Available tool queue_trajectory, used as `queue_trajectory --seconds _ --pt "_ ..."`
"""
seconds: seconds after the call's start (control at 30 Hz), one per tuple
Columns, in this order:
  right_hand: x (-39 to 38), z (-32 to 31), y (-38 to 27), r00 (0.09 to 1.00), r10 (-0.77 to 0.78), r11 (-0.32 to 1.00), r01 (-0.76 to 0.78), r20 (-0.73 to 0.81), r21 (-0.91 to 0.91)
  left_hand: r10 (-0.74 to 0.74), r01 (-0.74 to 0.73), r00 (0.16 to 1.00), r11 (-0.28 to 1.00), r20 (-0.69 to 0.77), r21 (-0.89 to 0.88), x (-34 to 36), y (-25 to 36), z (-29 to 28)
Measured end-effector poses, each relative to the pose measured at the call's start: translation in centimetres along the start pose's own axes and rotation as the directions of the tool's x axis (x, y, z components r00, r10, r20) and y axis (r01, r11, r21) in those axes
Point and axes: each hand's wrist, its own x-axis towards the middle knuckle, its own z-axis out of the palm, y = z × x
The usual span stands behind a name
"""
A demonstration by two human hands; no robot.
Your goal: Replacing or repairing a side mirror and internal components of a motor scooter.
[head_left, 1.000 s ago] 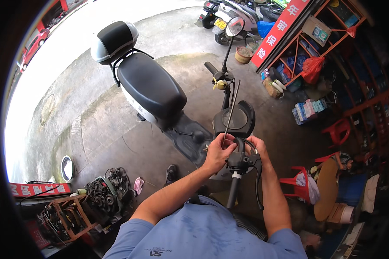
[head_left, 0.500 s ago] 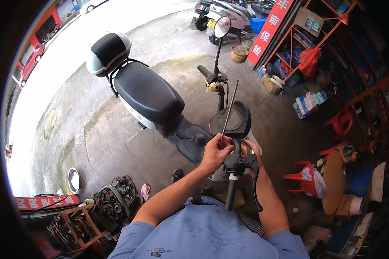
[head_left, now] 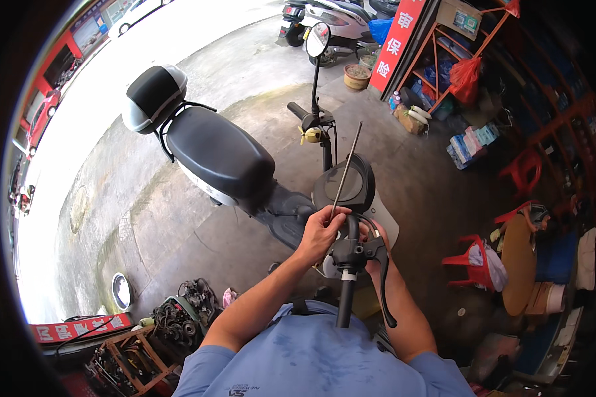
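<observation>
My left hand (head_left: pixel 322 233) pinches the lower end of a long thin metal rod (head_left: pixel 346 169) beside the bend of the scooter's handlebar (head_left: pixel 346 298). The rod tilts up and away past the round dark instrument housing (head_left: pixel 343 188). On the other side of the bar, my right hand (head_left: pixel 379 233) is close to the brake-lever mount and a cable; its fingers are largely hidden there. The black brake lever (head_left: pixel 381 291) curves down in front of my right forearm. The scooter's black seat (head_left: pixel 222 142) and top box (head_left: pixel 155 92) extend to the far left.
A round mirror (head_left: pixel 318 40) stands on the far grip. Engine parts (head_left: pixel 189 311) and a wooden crate (head_left: pixel 129 357) lie at lower left. To the right are a red plastic chair (head_left: pixel 470 261), an oval tabletop (head_left: pixel 518 264) and an orange shelf rack (head_left: pixel 437 66).
The view has shifted slightly, so the scooter and both hands appear a little farther left. My left hand still grips the rod, and my right stays by the lever mount.
</observation>
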Motion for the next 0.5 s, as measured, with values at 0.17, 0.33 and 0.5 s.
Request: queue_trajectory --seconds 0.17,0.33,0.5 --pt "1.9 -2.3 -0.6 0.925 -0.362 0.574 0.320 0.117 -0.753 -0.097 0.096 0.995 0.993 0.009 0.067 0.0 0.7 0.0" --pt "0.1 -0.8 -2.3 0.998 0.009 0.902 0.017 0.059 -0.432 -0.115 0.113 0.993 0.993 0.037 0.042 0.0 1.1 -0.5" --pt "-0.3 -1.1 0.5 0.998 0.018 1.000 -0.018 0.060 -0.012 -0.165 0.159 0.983 0.984 0.077 0.074 0.3 1.7 -0.4"
